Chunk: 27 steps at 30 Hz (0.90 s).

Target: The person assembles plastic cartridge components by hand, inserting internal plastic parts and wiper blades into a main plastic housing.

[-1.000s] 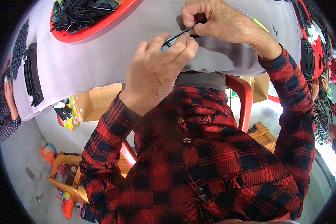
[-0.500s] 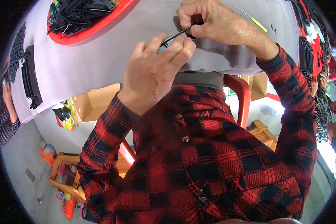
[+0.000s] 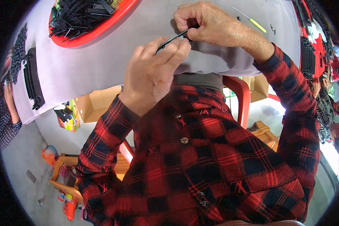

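The thing in hand is a thin black strip [image 3: 172,39], a narrow plastic-looking piece, held between both hands just above the near edge of the grey table [image 3: 101,64]. The left hand [image 3: 150,75] pinches its nearer end between thumb and fingertips, the fingers curled tight with no gap showing. The right hand [image 3: 214,28] closes over the far end, fingers folded down on it so that the tip of the strip is hidden inside the grip.

Judging from its slim, straight line and the way two light pinches carry it, the strip is very light and fairly stiff along its length, though thin enough that it would likely flex or snap if bent hard. Its smooth dark surface looks a little slippery — a fingertip pinch near each end, as now, seems the sound way to hold it, not a grip in the middle where it would bow.

On the table beyond the left hand stands a red tray [image 3: 101,30] heaped with similar black pieces. Beyond the right hand on the table lies a slender tool with a yellow-green handle [image 3: 252,20]. At the table's left end lies a long black moulded part [image 3: 32,84], and a second person's sleeved arm [image 3: 5,113] shows at that side — well apart from the strip.
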### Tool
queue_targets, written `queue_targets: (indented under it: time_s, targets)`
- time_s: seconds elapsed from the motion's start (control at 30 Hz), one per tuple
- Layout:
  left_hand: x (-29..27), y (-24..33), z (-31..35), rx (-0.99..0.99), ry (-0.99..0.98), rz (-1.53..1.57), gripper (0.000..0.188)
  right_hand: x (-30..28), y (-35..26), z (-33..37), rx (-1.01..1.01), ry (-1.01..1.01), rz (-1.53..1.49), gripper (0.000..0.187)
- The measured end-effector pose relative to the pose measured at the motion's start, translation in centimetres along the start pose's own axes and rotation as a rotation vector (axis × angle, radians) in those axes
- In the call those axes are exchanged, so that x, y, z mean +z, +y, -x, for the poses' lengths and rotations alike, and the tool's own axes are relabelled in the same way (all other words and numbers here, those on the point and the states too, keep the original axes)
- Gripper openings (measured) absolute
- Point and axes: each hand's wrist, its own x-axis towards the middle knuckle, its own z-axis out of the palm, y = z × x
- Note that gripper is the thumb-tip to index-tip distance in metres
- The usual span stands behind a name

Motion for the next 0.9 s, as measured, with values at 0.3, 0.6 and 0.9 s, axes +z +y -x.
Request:
queue_targets:
  time_s: [0.3,0.6,0.9]
  targets:
    - [-0.4,-0.2,-0.1,-0.033,-0.129,0.062,0.071,-0.2,0.2,-0.6,0.424,-0.198,-0.301,0.010]
    - [-0.9,0.2,-0.5,-0.071,-0.159,0.066,0.072,0.4,1.0,-0.3,0.348,-0.228,-0.059,0.017]
    - [-0.8,-0.1,-0.4,-0.017,-0.125,0.046,0.068,-0.1,1.2,0.0,0.357,-0.256,-0.197,0.013]
